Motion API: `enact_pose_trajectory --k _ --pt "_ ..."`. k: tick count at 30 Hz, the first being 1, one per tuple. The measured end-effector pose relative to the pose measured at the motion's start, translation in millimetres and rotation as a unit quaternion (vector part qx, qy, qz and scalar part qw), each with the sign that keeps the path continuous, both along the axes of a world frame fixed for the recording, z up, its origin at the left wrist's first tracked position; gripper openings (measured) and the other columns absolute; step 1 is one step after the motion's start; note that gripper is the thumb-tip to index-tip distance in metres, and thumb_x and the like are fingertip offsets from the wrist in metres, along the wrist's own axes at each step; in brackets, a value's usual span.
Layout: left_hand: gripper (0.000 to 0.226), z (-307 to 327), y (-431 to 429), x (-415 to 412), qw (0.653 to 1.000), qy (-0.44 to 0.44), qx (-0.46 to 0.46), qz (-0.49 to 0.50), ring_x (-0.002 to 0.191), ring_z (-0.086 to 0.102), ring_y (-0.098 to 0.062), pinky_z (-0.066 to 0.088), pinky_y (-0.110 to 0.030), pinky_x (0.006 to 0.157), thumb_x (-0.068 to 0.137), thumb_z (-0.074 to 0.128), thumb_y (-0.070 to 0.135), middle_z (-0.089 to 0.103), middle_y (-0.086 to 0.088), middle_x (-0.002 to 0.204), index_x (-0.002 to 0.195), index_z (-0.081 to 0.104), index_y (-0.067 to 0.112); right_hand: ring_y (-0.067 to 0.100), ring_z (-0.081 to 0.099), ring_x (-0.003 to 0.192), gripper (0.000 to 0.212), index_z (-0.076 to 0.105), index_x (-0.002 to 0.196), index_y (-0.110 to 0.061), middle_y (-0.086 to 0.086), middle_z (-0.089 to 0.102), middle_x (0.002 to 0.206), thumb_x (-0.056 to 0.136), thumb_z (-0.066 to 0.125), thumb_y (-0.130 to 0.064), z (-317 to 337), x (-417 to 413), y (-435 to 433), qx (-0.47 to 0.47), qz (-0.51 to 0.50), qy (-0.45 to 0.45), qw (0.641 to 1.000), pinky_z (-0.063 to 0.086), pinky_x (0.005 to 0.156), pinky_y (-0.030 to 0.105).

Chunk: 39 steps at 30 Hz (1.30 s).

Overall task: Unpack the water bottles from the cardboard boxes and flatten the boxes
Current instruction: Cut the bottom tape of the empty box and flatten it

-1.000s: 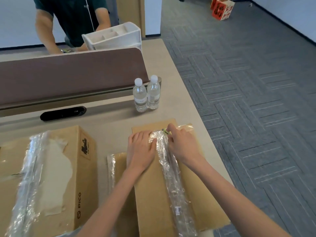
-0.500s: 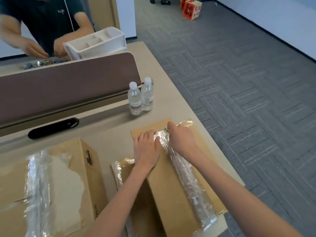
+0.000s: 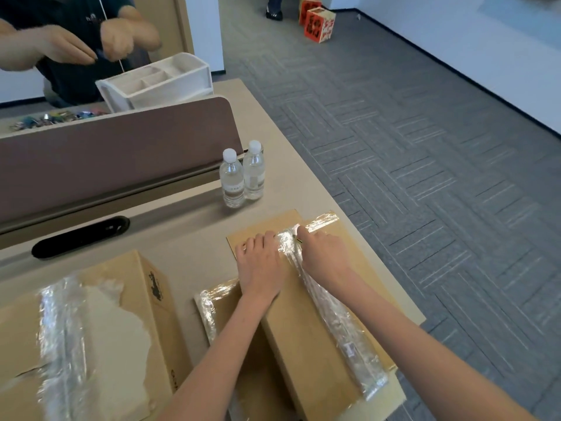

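From the head view, the cardboard box (image 3: 306, 326) being worked on lies along the right edge of the table (image 3: 182, 235), running from the near right corner toward the middle, on top of a flat cardboard sheet (image 3: 252, 360). The left hand (image 3: 261, 265) lies flat on the far end of the lid with its fingers straight, pressing down. The right hand (image 3: 323, 256) is curled just beside it and pinches a small tool (image 3: 296, 238) with a dark tip against the clear tape (image 3: 331, 308) that runs the length of the lid seam; what the tool is, I cannot tell. Two water bottles (image 3: 243, 177) stand touching each other near the end of the brown divider (image 3: 121, 153), well apart from the box. A second box (image 3: 136, 314), sealed with tape and with its paper skin torn, sits at the near left. The tape looks slick, crinkled and stretchy, so it will likely tear in strips rather than lift cleanly; the loose end at the far edge of the lid is the best place to take hold. The lid is stiff at the edges but probably gives along the seam, so the holding hand belongs to one side of it. If bottles are inside, the box will be heavy. The bottles are smooth and best gripped round the body.
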<state>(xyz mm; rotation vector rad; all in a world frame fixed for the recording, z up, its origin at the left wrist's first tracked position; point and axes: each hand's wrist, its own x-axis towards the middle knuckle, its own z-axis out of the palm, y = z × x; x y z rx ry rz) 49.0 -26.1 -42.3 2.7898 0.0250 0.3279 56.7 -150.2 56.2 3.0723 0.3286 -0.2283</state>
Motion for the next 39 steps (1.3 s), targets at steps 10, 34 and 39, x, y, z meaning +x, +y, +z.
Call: enact_pose_trajectory --k 10,34,39 --pt "0.023 -4.7 -0.5 2.5 1.000 0.007 0.027 0.003 0.095 0.056 -0.020 0.029 -0.045 0.105 0.100 0.037 0.021 0.062 0.005 0.101 0.118 0.053 0.022 0.018 0.025 0.049 0.026 0.044 0.116 -0.012 -0.001 0.028 0.063 0.091 0.040 -0.005 -2.9 -24.3 -11.5 -0.006 -0.028 0.029 0.999 0.014 0.046 0.030" --pt "0.013 -7.0 -2.1 3.6 0.999 -0.043 0.017 0.004 0.085 0.059 -0.029 0.032 -0.046 0.092 0.091 0.056 0.011 0.065 -0.006 0.087 0.103 0.060 0.016 0.021 0.047 0.061 0.025 0.042 0.122 -0.021 -0.003 0.040 0.064 0.097 0.036 -0.018 -3.3 -137.2 -49.1 0.007 -0.091 0.043 0.995 0.033 0.053 0.031" --pt "0.015 -3.5 -1.6 2.5 0.999 -0.040 0.023 -0.007 0.087 0.059 -0.031 0.025 -0.044 0.092 0.093 0.052 0.011 0.066 -0.008 0.090 0.106 0.060 0.012 0.017 0.037 0.053 0.028 0.040 0.126 -0.019 -0.004 0.035 0.062 0.099 0.036 -0.021 1.3 -156.6 -54.0 -0.014 -0.091 0.056 0.994 0.024 0.048 0.029"
